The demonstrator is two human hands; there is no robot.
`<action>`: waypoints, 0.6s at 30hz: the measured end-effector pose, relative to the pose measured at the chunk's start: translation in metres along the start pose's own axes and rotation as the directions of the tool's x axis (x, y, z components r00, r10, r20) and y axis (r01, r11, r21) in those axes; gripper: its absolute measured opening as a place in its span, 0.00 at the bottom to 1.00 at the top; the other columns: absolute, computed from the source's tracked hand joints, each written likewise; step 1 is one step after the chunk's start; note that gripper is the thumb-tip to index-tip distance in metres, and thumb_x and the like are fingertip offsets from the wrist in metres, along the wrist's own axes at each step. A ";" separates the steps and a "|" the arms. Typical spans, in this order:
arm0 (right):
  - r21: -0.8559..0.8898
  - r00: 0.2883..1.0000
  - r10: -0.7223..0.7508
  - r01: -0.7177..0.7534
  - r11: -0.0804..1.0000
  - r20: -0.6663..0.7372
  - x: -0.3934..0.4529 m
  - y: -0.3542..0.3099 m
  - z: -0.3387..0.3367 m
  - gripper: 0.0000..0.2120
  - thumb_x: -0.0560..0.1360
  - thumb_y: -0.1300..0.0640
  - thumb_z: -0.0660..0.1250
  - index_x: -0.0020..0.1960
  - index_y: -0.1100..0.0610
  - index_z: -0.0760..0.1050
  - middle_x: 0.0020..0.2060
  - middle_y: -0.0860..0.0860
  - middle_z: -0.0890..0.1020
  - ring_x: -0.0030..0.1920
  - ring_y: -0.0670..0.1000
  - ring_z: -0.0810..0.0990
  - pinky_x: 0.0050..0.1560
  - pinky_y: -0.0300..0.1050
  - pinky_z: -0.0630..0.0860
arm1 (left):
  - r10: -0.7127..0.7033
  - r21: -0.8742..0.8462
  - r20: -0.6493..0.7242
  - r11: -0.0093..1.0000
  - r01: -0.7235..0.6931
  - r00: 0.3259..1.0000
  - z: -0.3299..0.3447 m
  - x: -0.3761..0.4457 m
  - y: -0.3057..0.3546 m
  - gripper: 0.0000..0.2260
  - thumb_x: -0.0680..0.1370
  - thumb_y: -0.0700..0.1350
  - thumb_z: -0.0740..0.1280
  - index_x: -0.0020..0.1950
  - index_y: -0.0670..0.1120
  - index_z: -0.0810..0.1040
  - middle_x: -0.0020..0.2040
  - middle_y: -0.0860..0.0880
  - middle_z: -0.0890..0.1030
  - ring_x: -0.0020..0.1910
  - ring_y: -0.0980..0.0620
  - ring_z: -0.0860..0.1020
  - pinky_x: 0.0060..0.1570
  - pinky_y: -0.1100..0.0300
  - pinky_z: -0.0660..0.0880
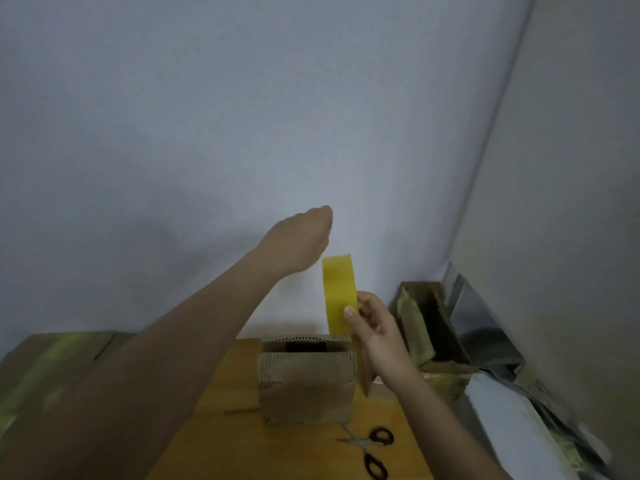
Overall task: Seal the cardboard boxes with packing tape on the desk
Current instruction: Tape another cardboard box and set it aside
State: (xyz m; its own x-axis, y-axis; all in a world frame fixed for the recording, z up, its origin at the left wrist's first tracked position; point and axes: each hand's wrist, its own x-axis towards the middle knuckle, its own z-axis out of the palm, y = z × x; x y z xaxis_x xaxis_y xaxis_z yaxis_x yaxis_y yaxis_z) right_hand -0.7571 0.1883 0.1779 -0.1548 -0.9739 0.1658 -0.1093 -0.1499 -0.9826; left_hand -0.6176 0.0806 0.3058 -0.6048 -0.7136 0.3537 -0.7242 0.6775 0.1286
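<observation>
Right hand (375,327) pinches the yellow packing tape roll (340,294) above the small brown cardboard box (306,382); box contents unclear. Left hand (298,242), at 11 o'clock of the roll: finger state unclear.

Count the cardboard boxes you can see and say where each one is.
3. One small cardboard box stands mid-desk below the tape roll; a taped box at far left; an open box at right by the wall. Others may be hidden in the clutter.

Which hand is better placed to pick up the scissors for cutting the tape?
Probably the left hand. The right hand grips the tape roll, while the scissors lie untouched on the desk.
</observation>
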 end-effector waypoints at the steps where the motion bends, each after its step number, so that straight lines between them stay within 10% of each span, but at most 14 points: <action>1: 0.015 0.999 -0.004 0.003 1.000 0.042 -0.001 0.003 -0.002 0.06 0.79 0.56 0.66 0.56 0.51 0.75 0.47 0.44 0.81 0.51 0.44 0.80 0.51 0.38 0.76 | 0.046 0.085 0.020 0.995 -0.048 0.999 0.001 0.006 0.004 0.02 0.82 0.38 0.55 0.49 0.43 0.65 0.43 0.46 0.70 0.39 0.45 0.71 0.36 0.54 0.65; 7: -0.037 0.958 -0.074 0.066 0.997 -0.278 0.015 0.002 -0.027 0.15 0.76 0.64 0.65 0.58 0.49 0.69 0.57 0.48 0.73 0.58 0.47 0.73 0.57 0.37 0.71 | 0.517 0.464 -0.133 0.786 -0.408 0.845 -0.004 0.024 0.003 0.19 0.59 0.26 0.69 0.42 0.43 0.68 0.33 0.46 0.70 0.29 0.47 0.66 0.25 0.60 0.55; 13: -0.264 0.985 -0.023 0.069 0.962 0.172 0.079 -0.027 -0.052 0.39 0.75 0.61 0.71 0.76 0.41 0.54 0.71 0.40 0.60 0.69 0.43 0.61 0.65 0.37 0.66 | 0.580 0.422 -0.094 0.760 -0.495 0.809 -0.007 0.014 -0.010 0.21 0.62 0.25 0.60 0.48 0.46 0.64 0.41 0.44 0.76 0.29 0.47 0.69 0.22 0.61 0.55; 18: -0.343 0.958 0.048 0.053 0.938 0.282 0.099 -0.028 -0.049 0.26 0.71 0.62 0.75 0.65 0.48 0.70 0.58 0.52 0.76 0.59 0.53 0.78 0.58 0.52 0.79 | 0.401 0.103 -0.115 0.915 -0.391 0.909 0.002 0.004 -0.020 0.23 0.68 0.24 0.60 0.51 0.49 0.63 0.44 0.48 0.74 0.25 0.49 0.62 0.22 0.60 0.55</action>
State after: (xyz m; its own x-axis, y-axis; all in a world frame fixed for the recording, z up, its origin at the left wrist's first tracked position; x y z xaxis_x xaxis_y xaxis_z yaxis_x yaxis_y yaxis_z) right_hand -0.8175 0.1042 0.2264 0.1230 -0.9885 0.0879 -0.4473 -0.1343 -0.8842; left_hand -0.6059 0.0641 0.3028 -0.8019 -0.3561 0.4797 -0.4603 0.8801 -0.1162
